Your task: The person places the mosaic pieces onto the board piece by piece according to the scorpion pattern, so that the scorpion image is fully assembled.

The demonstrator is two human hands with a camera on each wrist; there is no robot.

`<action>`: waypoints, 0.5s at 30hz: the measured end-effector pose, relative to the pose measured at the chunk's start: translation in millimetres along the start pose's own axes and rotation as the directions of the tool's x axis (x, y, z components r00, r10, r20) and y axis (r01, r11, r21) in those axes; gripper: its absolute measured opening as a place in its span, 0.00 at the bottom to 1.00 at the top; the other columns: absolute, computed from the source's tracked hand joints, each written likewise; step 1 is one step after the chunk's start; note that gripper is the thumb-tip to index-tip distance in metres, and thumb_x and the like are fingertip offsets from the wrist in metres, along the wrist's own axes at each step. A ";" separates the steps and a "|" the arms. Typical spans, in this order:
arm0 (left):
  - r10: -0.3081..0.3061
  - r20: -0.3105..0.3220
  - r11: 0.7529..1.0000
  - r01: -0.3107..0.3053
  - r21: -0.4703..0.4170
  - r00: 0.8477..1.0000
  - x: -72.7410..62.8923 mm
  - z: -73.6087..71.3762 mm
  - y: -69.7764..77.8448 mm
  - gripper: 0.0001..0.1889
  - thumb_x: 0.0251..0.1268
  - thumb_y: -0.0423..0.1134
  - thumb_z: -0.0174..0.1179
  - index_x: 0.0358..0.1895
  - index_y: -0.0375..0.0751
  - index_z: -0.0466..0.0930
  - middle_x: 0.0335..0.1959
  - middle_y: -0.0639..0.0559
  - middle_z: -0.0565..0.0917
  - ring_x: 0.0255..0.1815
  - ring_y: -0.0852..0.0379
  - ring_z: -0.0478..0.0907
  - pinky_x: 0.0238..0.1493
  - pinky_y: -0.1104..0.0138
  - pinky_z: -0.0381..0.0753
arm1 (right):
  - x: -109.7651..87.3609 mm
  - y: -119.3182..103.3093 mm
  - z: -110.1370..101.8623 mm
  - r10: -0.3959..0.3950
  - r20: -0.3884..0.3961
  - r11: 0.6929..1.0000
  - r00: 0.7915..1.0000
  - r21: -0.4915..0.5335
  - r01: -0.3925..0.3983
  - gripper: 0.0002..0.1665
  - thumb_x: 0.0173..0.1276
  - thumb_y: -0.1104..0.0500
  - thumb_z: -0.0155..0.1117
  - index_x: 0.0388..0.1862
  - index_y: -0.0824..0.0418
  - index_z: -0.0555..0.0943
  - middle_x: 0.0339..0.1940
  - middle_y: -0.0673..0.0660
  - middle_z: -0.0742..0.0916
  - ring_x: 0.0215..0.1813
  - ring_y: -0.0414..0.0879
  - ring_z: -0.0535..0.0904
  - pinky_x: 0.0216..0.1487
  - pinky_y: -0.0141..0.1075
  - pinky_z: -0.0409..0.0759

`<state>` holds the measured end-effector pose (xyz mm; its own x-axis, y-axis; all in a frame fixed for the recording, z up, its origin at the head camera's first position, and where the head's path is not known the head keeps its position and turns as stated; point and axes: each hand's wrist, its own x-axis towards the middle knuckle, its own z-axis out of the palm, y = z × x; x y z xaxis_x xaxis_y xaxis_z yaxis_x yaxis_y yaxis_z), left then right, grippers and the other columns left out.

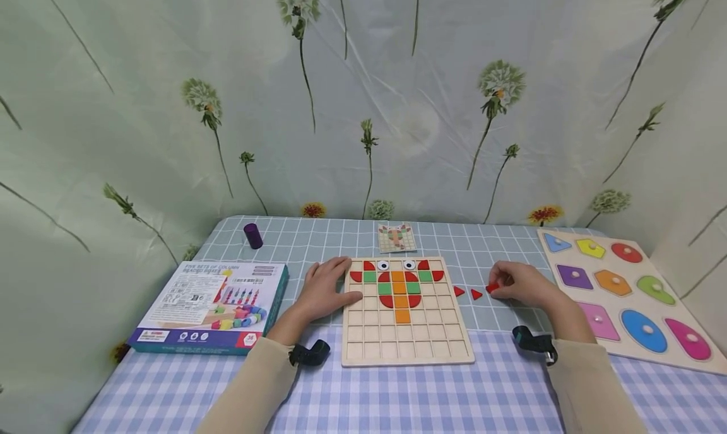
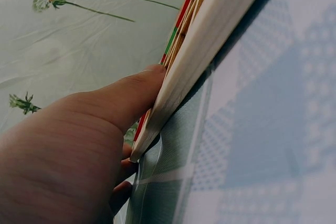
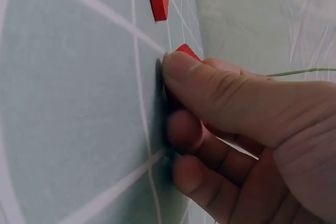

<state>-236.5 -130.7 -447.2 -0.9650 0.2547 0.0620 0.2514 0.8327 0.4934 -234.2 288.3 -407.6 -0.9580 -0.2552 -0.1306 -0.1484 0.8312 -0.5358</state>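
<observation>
A square wooden grid board [image 1: 369, 352] lies on the table with red, green and orange flat pieces and two eye pieces [image 1: 383, 265] set in its upper squares. My left hand [image 1: 324, 290] rests at the board's left edge, its thumb [image 2: 134, 90] over the rim and its other fingers along the side. To the right of the board, my right hand [image 1: 525, 284] pinches a small red wooden piece [image 3: 188, 52] between thumb and finger, close to the cloth. Two red triangle pieces, one a loose triangle [image 1: 476, 294], lie between that hand and the board.
Behind the board lies a small picture card [image 1: 397, 238] with a similar pattern. A boxed bead set [image 1: 210, 308] lies at the left, a purple cylinder [image 1: 253, 236] behind it. On the right is a knobbed shape puzzle board [image 1: 630, 282]. A patterned curtain [image 1: 420, 106] backs the table.
</observation>
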 end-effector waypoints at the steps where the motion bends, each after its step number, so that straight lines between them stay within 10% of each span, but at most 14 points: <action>1: 0.000 0.001 1.000 0.000 0.000 1.000 0.2 0.1 0.0 0.44 0.59 0.60 0.67 0.76 0.45 0.64 0.76 0.47 0.67 0.79 0.46 0.58 0.80 0.41 0.44 | 0.2 -0.8 0.1 0.003 0.002 1.000 1.000 0.011 -0.003 0.10 0.62 0.63 0.72 0.37 0.59 0.78 0.29 0.53 0.79 0.34 0.46 0.74 0.33 0.34 0.75; 15: -0.006 0.007 1.000 0.006 0.004 1.000 0.8 0.0 0.1 0.44 0.59 0.60 0.67 0.76 0.45 0.64 0.77 0.47 0.66 0.80 0.46 0.58 0.80 0.41 0.44 | 1.4 -36.7 -1.0 -0.104 0.006 0.994 0.995 0.026 0.104 0.13 0.72 0.63 0.61 0.53 0.58 0.84 0.38 0.56 0.86 0.32 0.43 0.79 0.36 0.33 0.83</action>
<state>-237.3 -130.4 -447.2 -0.9659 0.2532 0.0533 0.2462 0.8360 0.4903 -230.4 257.9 -387.3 -0.9360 -0.3429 -0.0788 -0.2407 0.7874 -0.5676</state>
